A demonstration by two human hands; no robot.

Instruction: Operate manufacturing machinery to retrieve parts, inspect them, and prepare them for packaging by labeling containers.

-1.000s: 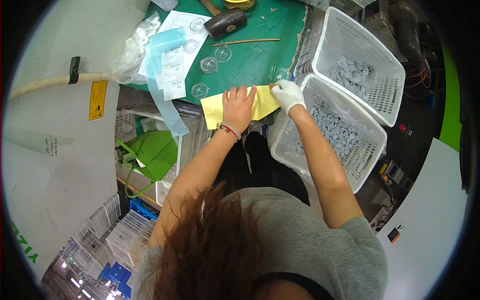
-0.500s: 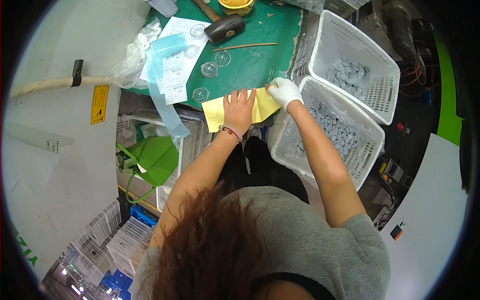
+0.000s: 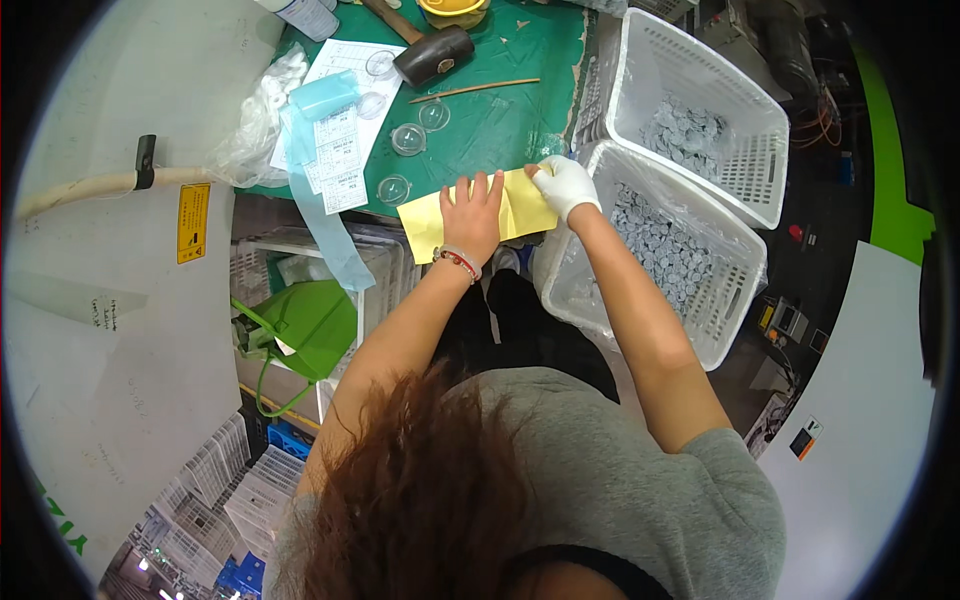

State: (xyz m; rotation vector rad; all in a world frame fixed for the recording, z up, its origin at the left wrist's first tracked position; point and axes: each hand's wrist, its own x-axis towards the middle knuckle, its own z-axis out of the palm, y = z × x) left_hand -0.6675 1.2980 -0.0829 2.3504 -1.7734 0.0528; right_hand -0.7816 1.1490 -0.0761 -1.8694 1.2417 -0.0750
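A creased yellow sheet [image 3: 425, 222], which looks like paper, lies along the near edge of the green-topped table. My bare left hand [image 3: 472, 213] rests flat on it, fingers spread. At the sheet's upper right corner is my right hand [image 3: 567, 187], in a white glove with at least one bare fingertip showing. Its fingers are curled closed against the sheet; whatever they may hold is hidden. Left of the sheet sits a clear round cup-like piece [image 3: 394, 189]. Farther back are two more clear round pieces [image 3: 408, 139].
A black-headed mallet [image 3: 434, 56], a thin stick [image 3: 475, 91], printed papers [image 3: 338, 150] and a blue strip [image 3: 335, 240] lie on the table [image 3: 490, 130]. Two white crates [image 3: 740, 255] of small grey parts stand at right. A green bag [image 3: 315, 325] is lower left.
The whole view has shifted slightly, so the table things appear a little farther left and up. Both hands keep nearly the same place on the yellow sheet.
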